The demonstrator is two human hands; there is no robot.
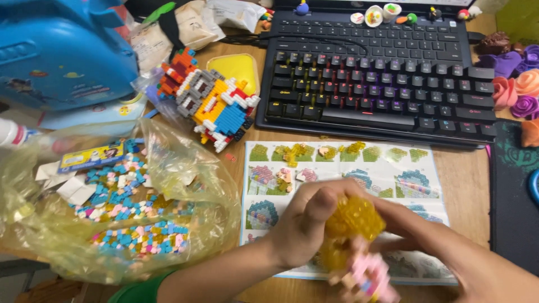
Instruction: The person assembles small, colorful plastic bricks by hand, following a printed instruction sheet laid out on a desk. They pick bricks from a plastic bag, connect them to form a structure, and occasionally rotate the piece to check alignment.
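- a light brown wooden desk (pixel 466 185) fills the view, crowded on every side.
- the left hand (pixel 306 224) is clenched around a translucent yellow model of tiny plastic blocks (pixel 351 224), thumb pressed on its top – the model sits low in the middle, above the open booklet.
- the right hand (pixel 477 264) comes in from the lower right; its fingers reach the model's far side, but how firmly they grip cannot be told – a blurred pink and white block section (pixel 368 278) hangs at the model's lower end.
- under both hands lies a printed instruction booklet with pictured building steps (pixel 393 163), a few loose yellow pieces on its top edge.
- to the left, a crumpled clear plastic bag (pixel 185 179) holds many small blue, pink and yellow blocks.
- behind it stands a finished block figure in yellow, blue, white and orange (pixel 210 104), tilted.
- a black mechanical keyboard with lit keys (pixel 382 84) lies at the back, a blue plastic case (pixel 62 50) in the far left corner.
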